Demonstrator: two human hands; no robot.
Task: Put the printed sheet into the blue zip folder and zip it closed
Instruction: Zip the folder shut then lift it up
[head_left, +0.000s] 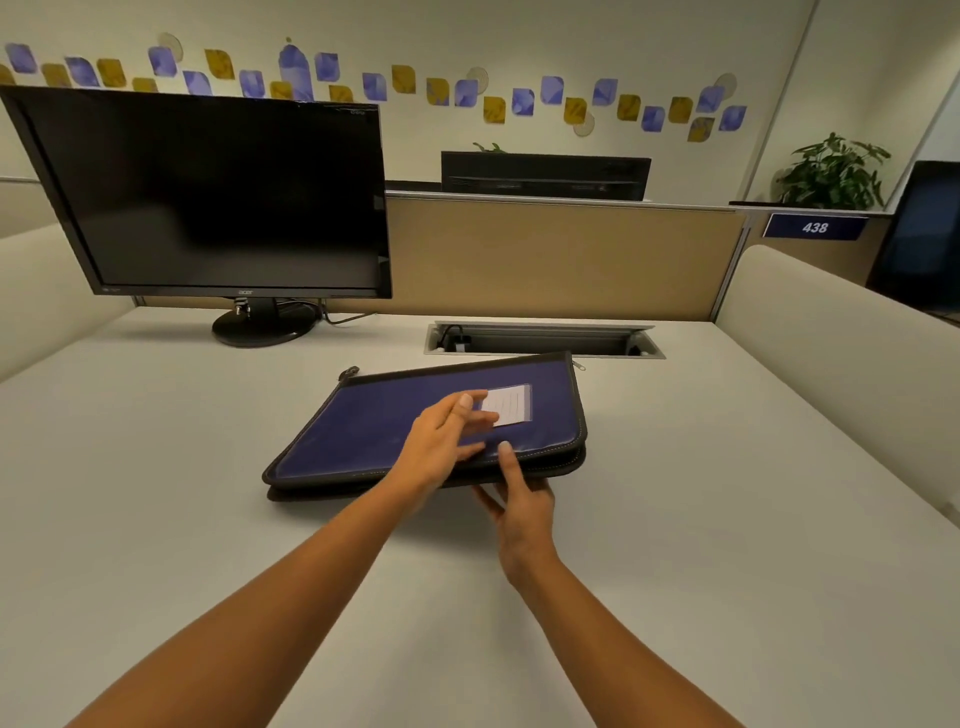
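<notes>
Pale desk (727, 519) carrying blue zip folder (374, 421) under both hands, black monitor (208, 192) standing beyond, left of them.

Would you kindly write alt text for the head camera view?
Two bare hands work at a blue zip folder on a pale desk: the left hand rests on its cover, the right hand grips its near edge. A dark monitor stands behind.

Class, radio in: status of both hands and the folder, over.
Left hand flat on blue zip folder, open. Right hand pinching its near edge. Folder on desk, near edge still gaping. Printed sheet not seen. Nothing in the way.
</notes>
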